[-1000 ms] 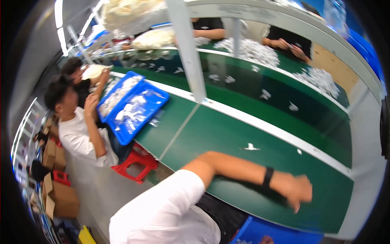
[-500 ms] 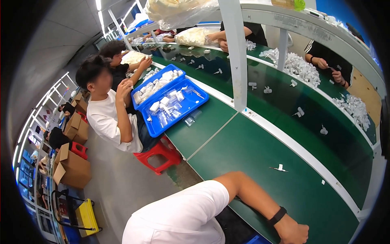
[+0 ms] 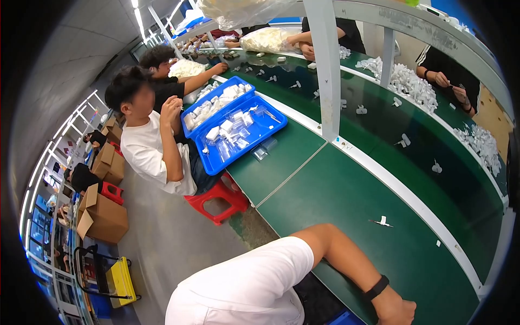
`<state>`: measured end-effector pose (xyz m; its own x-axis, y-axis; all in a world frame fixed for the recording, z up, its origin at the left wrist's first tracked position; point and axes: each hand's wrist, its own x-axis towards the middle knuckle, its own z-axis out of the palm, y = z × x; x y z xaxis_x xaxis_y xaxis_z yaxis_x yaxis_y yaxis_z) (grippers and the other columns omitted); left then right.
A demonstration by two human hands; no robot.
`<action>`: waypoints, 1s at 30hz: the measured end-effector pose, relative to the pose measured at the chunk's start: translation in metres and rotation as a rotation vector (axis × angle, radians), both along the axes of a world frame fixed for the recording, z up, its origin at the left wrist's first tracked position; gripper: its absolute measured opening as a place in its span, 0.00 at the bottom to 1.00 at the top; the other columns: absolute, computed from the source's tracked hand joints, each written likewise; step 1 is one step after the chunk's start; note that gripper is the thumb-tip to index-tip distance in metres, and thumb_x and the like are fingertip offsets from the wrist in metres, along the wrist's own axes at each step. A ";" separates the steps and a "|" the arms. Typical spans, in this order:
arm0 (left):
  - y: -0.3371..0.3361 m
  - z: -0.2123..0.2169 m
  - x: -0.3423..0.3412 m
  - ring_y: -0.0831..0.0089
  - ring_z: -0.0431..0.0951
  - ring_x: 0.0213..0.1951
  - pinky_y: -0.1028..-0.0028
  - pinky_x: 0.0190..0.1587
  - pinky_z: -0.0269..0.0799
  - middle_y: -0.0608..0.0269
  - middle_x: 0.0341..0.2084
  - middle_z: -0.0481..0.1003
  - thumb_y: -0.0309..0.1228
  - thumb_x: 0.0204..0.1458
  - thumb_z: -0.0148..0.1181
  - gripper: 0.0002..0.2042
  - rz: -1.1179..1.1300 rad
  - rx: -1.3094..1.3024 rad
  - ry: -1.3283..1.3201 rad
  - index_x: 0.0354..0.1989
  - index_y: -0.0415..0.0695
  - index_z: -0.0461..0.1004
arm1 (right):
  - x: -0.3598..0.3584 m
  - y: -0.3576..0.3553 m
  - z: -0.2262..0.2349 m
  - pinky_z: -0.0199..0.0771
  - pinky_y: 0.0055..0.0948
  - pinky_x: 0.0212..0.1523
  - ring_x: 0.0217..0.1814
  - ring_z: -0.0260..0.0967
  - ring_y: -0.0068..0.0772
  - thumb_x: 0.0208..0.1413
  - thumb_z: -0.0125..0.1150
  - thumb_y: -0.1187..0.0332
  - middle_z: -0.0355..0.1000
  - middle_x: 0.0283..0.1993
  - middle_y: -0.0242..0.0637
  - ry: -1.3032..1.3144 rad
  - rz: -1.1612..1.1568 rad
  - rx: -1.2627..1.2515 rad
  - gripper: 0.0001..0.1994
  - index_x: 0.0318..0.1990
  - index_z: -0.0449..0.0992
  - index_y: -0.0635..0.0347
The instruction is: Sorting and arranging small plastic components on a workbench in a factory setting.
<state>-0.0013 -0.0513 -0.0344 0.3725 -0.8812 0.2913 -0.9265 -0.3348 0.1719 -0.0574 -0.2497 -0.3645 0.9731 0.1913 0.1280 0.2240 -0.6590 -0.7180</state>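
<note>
Cannot tell the grip of the curled left hand [image 3: 396, 311], nearer than the white piece [image 3: 383, 221] laid roughly left-to-right.

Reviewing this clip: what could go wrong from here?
A sweep of the left forearm might knock the small white part loose on the tabletop. The left hand sits at the picture's lower edge, so its grip could go unseen. Clear plastic pieces outside the blue tray might get brushed away.
</note>
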 end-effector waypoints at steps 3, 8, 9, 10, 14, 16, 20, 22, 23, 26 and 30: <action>-0.005 0.001 -0.002 0.54 0.79 0.46 0.60 0.41 0.77 0.52 0.38 0.78 0.55 0.24 0.76 0.33 -0.008 0.020 0.019 0.36 0.42 0.81 | 0.008 0.010 -0.013 0.73 0.38 0.31 0.30 0.72 0.45 0.64 0.56 0.57 0.77 0.32 0.43 -0.044 -0.018 0.014 0.17 0.42 0.80 0.64; -0.012 -0.013 -0.010 0.62 0.77 0.40 0.57 0.31 0.71 0.65 0.29 0.77 0.65 0.26 0.66 0.29 -0.035 -0.051 -0.047 0.26 0.50 0.80 | -0.044 -0.039 -0.024 0.73 0.40 0.32 0.30 0.71 0.47 0.64 0.55 0.55 0.77 0.32 0.44 -0.068 -0.237 -0.066 0.19 0.42 0.80 0.64; 0.001 -0.025 -0.003 0.63 0.76 0.39 0.58 0.28 0.69 0.64 0.28 0.76 0.66 0.26 0.65 0.29 -0.002 -0.021 -0.032 0.25 0.51 0.80 | -0.074 -0.066 -0.020 0.73 0.41 0.32 0.30 0.71 0.48 0.65 0.55 0.55 0.77 0.32 0.45 -0.056 -0.305 -0.113 0.19 0.42 0.80 0.64; -0.001 -0.019 -0.002 0.60 0.76 0.39 0.61 0.28 0.71 0.63 0.28 0.76 0.62 0.28 0.67 0.27 0.027 -0.022 -0.010 0.26 0.50 0.80 | -0.146 -0.156 -0.037 0.73 0.41 0.32 0.30 0.71 0.48 0.65 0.55 0.54 0.77 0.32 0.45 -0.051 -0.472 -0.229 0.19 0.42 0.80 0.64; 0.027 0.023 0.006 0.53 0.72 0.55 0.61 0.53 0.71 0.47 0.53 0.71 0.37 0.33 0.73 0.28 0.011 0.090 0.344 0.43 0.34 0.75 | -0.134 -0.161 -0.011 0.60 0.43 0.25 0.22 0.63 0.41 0.62 0.57 0.51 0.71 0.21 0.45 0.111 -0.738 -0.388 0.24 0.23 0.75 0.63; 0.019 0.040 0.005 0.53 0.65 0.64 0.60 0.61 0.68 0.45 0.61 0.67 0.42 0.38 0.69 0.36 0.016 0.166 0.272 0.57 0.35 0.68 | -0.148 -0.203 0.003 0.65 0.43 0.25 0.21 0.69 0.40 0.59 0.59 0.50 0.74 0.20 0.44 0.206 -0.819 -0.491 0.23 0.23 0.79 0.62; 0.007 0.024 0.001 0.60 0.62 0.67 0.57 0.65 0.64 0.54 0.64 0.65 0.43 0.33 0.73 0.41 0.033 0.116 0.248 0.60 0.39 0.67 | -0.162 -0.217 0.004 0.74 0.34 0.31 0.26 0.77 0.33 0.49 0.64 0.59 0.78 0.23 0.36 0.616 -0.919 -0.433 0.10 0.28 0.85 0.53; 0.004 0.022 -0.003 0.60 0.63 0.67 0.57 0.65 0.64 0.55 0.64 0.65 0.43 0.33 0.73 0.41 0.026 0.126 0.269 0.60 0.39 0.68 | -0.165 -0.200 0.005 0.75 0.34 0.32 0.28 0.78 0.34 0.47 0.65 0.60 0.79 0.24 0.35 0.721 -0.903 -0.495 0.08 0.28 0.85 0.51; 0.003 0.022 -0.006 0.60 0.62 0.67 0.57 0.65 0.64 0.51 0.63 0.65 0.40 0.35 0.73 0.39 0.033 0.133 0.244 0.59 0.36 0.68 | -0.163 -0.190 0.007 0.76 0.34 0.34 0.30 0.79 0.34 0.45 0.66 0.62 0.79 0.25 0.34 0.814 -0.854 -0.554 0.06 0.28 0.85 0.49; 0.004 0.020 -0.009 0.59 0.62 0.67 0.57 0.65 0.64 0.52 0.63 0.65 0.41 0.35 0.72 0.39 0.059 0.143 0.219 0.59 0.36 0.68 | -0.167 -0.168 0.018 0.77 0.37 0.39 0.36 0.80 0.39 0.45 0.67 0.63 0.81 0.30 0.34 0.770 -0.736 -0.443 0.06 0.32 0.84 0.49; 0.008 0.015 -0.006 0.61 0.62 0.67 0.58 0.66 0.64 0.55 0.64 0.64 0.43 0.34 0.71 0.41 0.067 0.146 0.229 0.61 0.40 0.67 | -0.156 -0.145 0.029 0.77 0.40 0.42 0.40 0.79 0.46 0.46 0.68 0.65 0.81 0.35 0.37 0.581 -0.581 -0.417 0.08 0.36 0.83 0.51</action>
